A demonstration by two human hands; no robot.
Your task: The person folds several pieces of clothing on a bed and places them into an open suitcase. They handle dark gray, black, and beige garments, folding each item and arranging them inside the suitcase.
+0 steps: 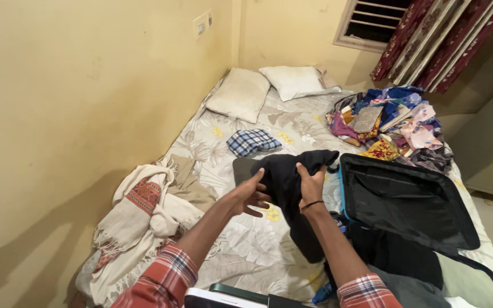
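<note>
Left hand (pixel 250 194) and right hand (pixel 311 185): fingers closed on a black garment (pixel 292 177), held above the bed (pixel 246 245). Open black suitcase (pixel 406 199) just beside; white rectangular switch plate (pixel 202 24) on the yellow wall.

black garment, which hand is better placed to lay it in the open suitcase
Right, probably. The right hand grips the black garment on the side nearest the open suitcase; the left hand holds its far edge.

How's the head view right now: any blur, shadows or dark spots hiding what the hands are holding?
Head view: sharp, warm indoor light, no glare. Left hand and right hand show clearly, but the black garment they grip loses fold detail, as does the open suitcase lining. A soft shadow falls on the yellow wall, lower left.
</note>
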